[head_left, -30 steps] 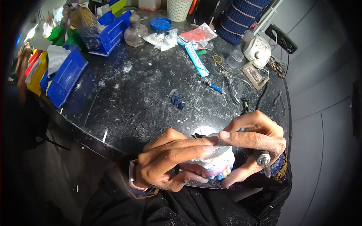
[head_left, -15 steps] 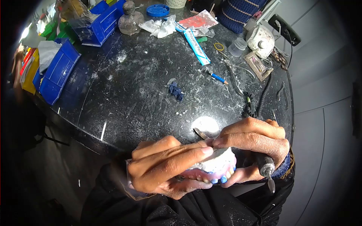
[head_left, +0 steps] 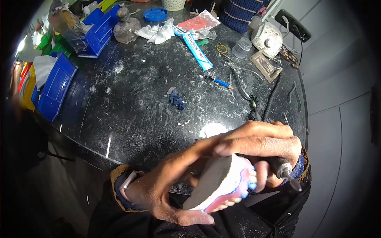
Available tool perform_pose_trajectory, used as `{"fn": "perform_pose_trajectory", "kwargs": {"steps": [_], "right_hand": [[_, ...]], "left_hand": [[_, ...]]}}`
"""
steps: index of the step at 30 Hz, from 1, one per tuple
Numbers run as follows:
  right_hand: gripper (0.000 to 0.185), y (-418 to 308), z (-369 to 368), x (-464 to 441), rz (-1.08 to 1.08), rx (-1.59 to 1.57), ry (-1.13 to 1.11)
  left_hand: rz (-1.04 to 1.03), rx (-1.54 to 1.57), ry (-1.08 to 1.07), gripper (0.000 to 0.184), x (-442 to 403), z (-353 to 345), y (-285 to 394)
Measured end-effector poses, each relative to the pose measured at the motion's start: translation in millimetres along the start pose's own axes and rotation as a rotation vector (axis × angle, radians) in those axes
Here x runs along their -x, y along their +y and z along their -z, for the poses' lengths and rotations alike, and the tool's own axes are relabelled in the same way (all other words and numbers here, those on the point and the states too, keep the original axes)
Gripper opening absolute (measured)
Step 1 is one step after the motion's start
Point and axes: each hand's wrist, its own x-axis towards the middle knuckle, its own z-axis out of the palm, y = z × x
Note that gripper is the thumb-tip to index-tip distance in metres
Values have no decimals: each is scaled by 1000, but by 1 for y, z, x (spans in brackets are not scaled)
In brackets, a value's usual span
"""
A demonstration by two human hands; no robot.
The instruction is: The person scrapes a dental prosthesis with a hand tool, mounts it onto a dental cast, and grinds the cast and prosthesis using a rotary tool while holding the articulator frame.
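Both hands grip a denture [head_left: 225, 199] seated on a white plaster model [head_left: 211, 179]. Its pink base carries cream teeth, and blue marks colour some teeth and the gum edge. My left hand [head_left: 166, 190] curves around the model's left side, thumb at the lower edge, fingers over the back. At the right end, my right hand [head_left: 262, 142] pinches the model and teeth between fingers and thumb. A rotary handpiece [head_left: 283, 169] with a pointed grey bur is tucked in the same hand, its tip pointing down to the right, apart from the denture.
On the dusty black table [head_left: 131, 103] lie crumpled blue paper [head_left: 176, 100], a blue pencil [head_left: 220, 82], an articulating paper packet [head_left: 197, 51] and a clear cup [head_left: 241, 48]. Blue bins [head_left: 57, 89] line the left; a glass jar [head_left: 126, 29] and a coiled cord [head_left: 274, 95] stand farther back.
The denture and model have tilted, so the plaster base now faces left and the teeth face right. My left hand has opened wider and shifted its grip. The view has shifted slightly.
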Motion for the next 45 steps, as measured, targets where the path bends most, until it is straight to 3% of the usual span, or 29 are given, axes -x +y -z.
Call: {"fn": "perform_pose_trajectory", "kwargs": {"steps": [3,6,7,8,16,31,40,45], "right_hand": [[61,-2,6,-1,50,257,72],[76,-4,7,5,89,470,131],[62,-11,9,3,11,570,83],[59,-11,7,4,27,676,67],[60,-8,-2,12,-5,851,80],[57,-3,-2,15,88,930,94],[57,-6,-1,13,89,985,116],[56,-2,-2,15,103,982,122]], "left_hand": [[-138,-356,150,103,-6,5,7],[-350,-558,278,87,-11,3,7],[-400,-579,298,86,-12,4,4],[-447,-599,316,84,-12,4,2],[-475,-922,379,92,-11,5,-3],[-456,-804,379,89,-10,4,-9],[-461,-965,359,91,-10,3,-2],[-450,-879,409,88,-10,1,-7]]}}
